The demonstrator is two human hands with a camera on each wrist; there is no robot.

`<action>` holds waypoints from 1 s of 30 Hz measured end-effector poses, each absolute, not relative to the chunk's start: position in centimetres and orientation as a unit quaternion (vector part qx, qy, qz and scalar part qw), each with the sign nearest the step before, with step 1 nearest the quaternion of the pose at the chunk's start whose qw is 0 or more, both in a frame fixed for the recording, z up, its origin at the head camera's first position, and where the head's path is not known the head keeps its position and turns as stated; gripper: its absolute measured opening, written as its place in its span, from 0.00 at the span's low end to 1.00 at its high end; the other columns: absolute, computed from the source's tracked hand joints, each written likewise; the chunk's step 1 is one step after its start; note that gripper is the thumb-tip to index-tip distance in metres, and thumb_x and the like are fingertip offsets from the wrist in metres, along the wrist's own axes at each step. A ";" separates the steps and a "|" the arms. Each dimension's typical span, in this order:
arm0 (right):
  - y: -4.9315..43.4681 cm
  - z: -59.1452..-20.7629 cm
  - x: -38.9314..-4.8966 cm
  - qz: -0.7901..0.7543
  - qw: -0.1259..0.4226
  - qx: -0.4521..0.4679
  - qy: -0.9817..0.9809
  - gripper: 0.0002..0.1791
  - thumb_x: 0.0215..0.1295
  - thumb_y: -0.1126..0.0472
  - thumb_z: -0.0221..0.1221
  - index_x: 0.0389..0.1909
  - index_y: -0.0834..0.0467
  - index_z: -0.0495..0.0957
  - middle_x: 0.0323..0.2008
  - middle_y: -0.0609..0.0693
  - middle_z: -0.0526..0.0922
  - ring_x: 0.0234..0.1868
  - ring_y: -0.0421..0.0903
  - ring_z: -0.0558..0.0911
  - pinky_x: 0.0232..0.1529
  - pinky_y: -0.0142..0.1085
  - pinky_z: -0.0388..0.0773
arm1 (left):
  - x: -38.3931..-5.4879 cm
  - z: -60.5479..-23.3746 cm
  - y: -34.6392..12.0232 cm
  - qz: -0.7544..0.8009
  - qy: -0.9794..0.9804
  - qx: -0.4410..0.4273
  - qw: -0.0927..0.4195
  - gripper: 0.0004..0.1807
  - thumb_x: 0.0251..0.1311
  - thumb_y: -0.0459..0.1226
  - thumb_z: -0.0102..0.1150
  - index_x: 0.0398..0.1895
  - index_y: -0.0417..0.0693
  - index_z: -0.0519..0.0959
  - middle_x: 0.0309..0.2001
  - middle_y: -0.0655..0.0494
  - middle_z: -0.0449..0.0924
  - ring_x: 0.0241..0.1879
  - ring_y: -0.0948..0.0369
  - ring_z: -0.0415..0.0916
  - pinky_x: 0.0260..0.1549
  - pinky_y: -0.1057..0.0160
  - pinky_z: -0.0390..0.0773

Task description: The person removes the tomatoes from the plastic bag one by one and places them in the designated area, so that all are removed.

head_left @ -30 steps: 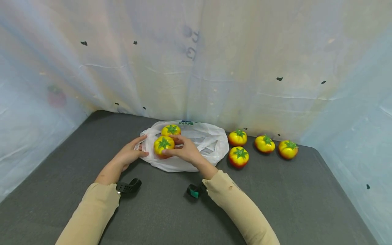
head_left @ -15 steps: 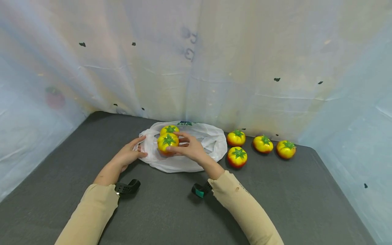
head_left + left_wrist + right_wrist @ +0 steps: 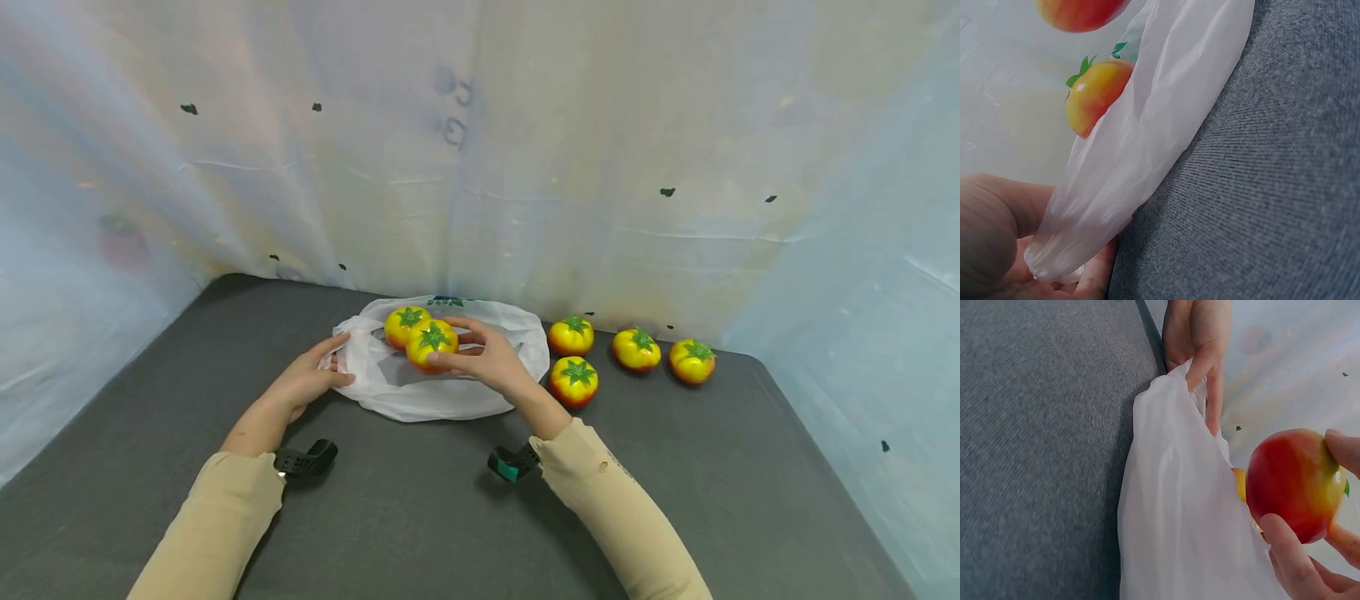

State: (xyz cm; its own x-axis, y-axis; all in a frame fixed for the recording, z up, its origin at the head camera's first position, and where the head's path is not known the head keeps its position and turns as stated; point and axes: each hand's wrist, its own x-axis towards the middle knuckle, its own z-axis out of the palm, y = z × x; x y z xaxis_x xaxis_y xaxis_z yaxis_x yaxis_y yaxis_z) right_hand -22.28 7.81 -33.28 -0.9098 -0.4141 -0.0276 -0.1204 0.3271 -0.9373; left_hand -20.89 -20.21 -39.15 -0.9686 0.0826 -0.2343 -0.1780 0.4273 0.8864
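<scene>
Held tomato: the held tomato (image 3: 432, 343) is over the mouth of the white bag (image 3: 420, 407), with the second tomato (image 3: 405, 323) at its ten o'clock.
Right hand: the right hand (image 3: 487, 358), at the held tomato's three o'clock, pinches it between thumb and fingers.
Left hand: at the bag's nine o'clock, the left hand (image 3: 306, 379) pinches the rim in a gathered fold.
Loose tomatoes: we count four loose tomatoes (image 3: 573, 382) on the table (image 3: 412, 533), around the bag's three o'clock.
Step at the bag: we judge it as carrying one tomato at the mouth while steadying the rim; whether it is going in or coming out, we cannot tell.
Next move: in our judgement it calls for a firm pinch and the rim held clear.
Left wrist view: it shows the bag's wall covering part of the second tomato, and the held tomato's red underside, mostly hidden from the head camera.
Right wrist view: we see only a sliver of the second tomato.
</scene>
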 end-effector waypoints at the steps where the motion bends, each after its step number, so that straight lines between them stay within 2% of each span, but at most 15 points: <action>1: 8.0 -33.3 -22.3 -0.555 0.131 -0.166 0.804 0.32 0.58 0.56 0.66 0.65 0.50 0.69 0.57 0.59 0.73 0.53 0.54 0.78 0.47 0.45 0.82 | -20.9 -39.2 -20.2 0.535 0.835 -0.026 0.121 0.44 0.61 0.33 0.57 0.77 0.50 0.44 0.75 0.35 0.30 0.74 0.38 0.31 0.68 0.37 0.44; 17: 10.8 -33.1 -21.9 -0.534 0.117 -0.171 0.820 0.33 0.59 0.57 0.66 0.67 0.51 0.67 0.59 0.59 0.73 0.56 0.54 0.77 0.46 0.43 0.82 | -20.8 -39.0 -20.3 0.534 0.836 -0.016 0.125 0.45 0.61 0.33 0.57 0.77 0.49 0.43 0.75 0.34 0.29 0.73 0.37 0.29 0.68 0.36 0.42; 24: 12.3 -33.0 -21.5 -0.531 0.110 -0.155 0.826 0.33 0.59 0.57 0.66 0.66 0.51 0.68 0.58 0.57 0.74 0.56 0.54 0.77 0.45 0.39 0.82 | -20.7 -39.0 -20.4 0.532 0.837 -0.015 0.128 0.45 0.62 0.34 0.57 0.77 0.51 0.42 0.75 0.35 0.28 0.73 0.37 0.28 0.68 0.35 0.42; 30: 13.7 -32.5 -20.9 -0.539 0.102 -0.149 0.823 0.33 0.59 0.58 0.66 0.65 0.53 0.69 0.59 0.59 0.73 0.57 0.57 0.77 0.47 0.46 0.82 | -20.8 -39.0 -20.3 0.527 0.840 -0.021 0.131 0.45 0.62 0.35 0.57 0.77 0.51 0.42 0.75 0.34 0.28 0.73 0.37 0.28 0.68 0.35 0.41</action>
State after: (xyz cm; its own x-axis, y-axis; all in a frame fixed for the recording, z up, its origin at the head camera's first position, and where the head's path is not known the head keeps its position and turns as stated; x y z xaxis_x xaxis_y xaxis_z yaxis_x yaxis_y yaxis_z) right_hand -20.89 13.68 -32.45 -0.9348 -0.3550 -0.0083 -0.1344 0.3756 -0.9170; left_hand -20.78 -20.32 -38.99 -0.9649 0.1029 -0.2416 -0.1728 0.4439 0.8793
